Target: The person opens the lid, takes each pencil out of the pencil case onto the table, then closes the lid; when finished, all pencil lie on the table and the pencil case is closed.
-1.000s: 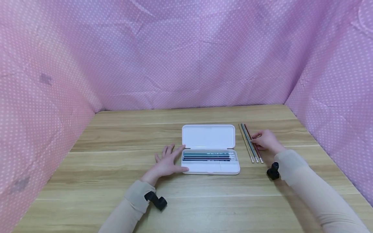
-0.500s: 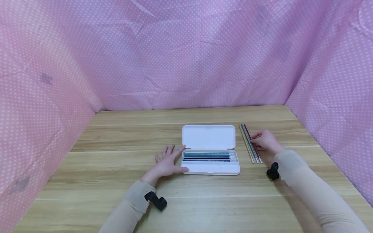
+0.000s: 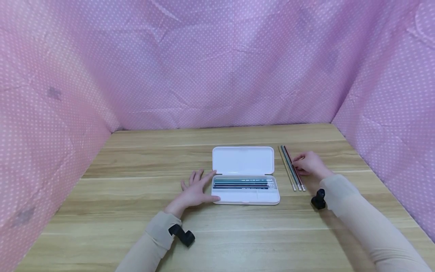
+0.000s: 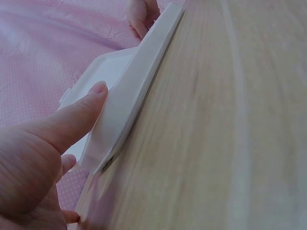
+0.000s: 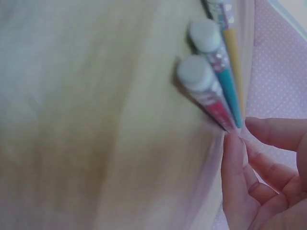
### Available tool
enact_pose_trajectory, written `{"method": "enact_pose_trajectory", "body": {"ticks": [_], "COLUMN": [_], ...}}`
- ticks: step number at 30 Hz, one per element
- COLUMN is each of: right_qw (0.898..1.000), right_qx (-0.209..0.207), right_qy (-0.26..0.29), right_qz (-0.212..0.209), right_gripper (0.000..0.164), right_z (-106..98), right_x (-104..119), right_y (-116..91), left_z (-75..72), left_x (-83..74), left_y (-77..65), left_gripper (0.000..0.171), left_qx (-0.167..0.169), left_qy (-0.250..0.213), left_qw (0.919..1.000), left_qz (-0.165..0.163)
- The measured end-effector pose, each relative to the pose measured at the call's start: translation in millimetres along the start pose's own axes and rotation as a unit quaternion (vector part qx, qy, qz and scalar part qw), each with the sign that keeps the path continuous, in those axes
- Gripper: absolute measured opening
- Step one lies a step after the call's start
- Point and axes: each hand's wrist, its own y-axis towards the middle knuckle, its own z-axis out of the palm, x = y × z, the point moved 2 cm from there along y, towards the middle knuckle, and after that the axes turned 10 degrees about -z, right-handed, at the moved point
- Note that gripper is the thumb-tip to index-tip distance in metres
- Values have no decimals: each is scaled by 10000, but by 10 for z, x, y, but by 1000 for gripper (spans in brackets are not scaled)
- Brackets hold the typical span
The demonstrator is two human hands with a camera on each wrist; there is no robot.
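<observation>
A white pencil case [image 3: 234, 195] lies with its lid [image 3: 242, 160] folded back, holding several teal and dark pencils [image 3: 241, 184] in its far compartment. At its left end my left hand [image 3: 194, 192] has the fingers spread, thumb at the near corner and forefinger by the hinge; the left wrist view shows the thumb [image 4: 81, 115] along the case's side wall. To the case's right, three pencils lie side by side: yellow [image 3: 286, 166], teal [image 3: 290, 166] and dark red [image 3: 299, 178]. My right hand [image 3: 310, 164] pinches the red pencil [image 5: 218, 109] partway along, eraser end towards me.
The wooden table [image 3: 238, 241] reaches back to a pink dotted cloth [image 3: 217, 68], which also hangs at both sides. Each wrist carries a small black camera mount [image 3: 318, 199].
The red pencil has shifted slightly left, its eraser end now closer to the teal one. My right hand has barely moved; the left hand and case have stayed put.
</observation>
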Motion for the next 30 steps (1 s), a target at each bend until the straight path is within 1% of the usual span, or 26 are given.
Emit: {"method": "enact_pose_trajectory", "body": {"ticks": [2,4,7,11,14,17,23,26,30], "right_qw": [9999,9999,9998,9972,9956,9950,9917,9890,9828], "right_qx": [41,37,-20,-60,-49,-17,-2,108,294], "right_qy": [139,133,-181,-698,-834,-847,-952,-989,-1065], "right_qz": [21,29,1,-265,-419,-534,-866,-1092,-1478], "right_gripper": [34,35,37,38,39,39,35,33,29], "right_z": [-10,-26,-53,-79,-81,-58,107,216,364], "right_x": [5,26,89,239,367,476,690,792,908], "right_y": [-5,-17,-31,-57,-86,-109,-162,-195,-225], "left_z": [3,4,3,0,0,0,3,6,11], "left_x": [1,2,2,4,4,-1,-3,-3,9], "left_y": [0,1,1,9,16,17,10,8,8], "left_gripper": [89,89,89,89,89,89,90,90,91], "left_qx": [5,9,24,31,26,22,28,20,4], "left_qy": [-10,-21,-22,-28,-15,-8,-18,-18,-12], "left_qw": [10000,10000,10000,10000,10000,10000,10000,10000,10000], "left_qz": [-8,-5,-6,13,28,34,4,13,10]}}
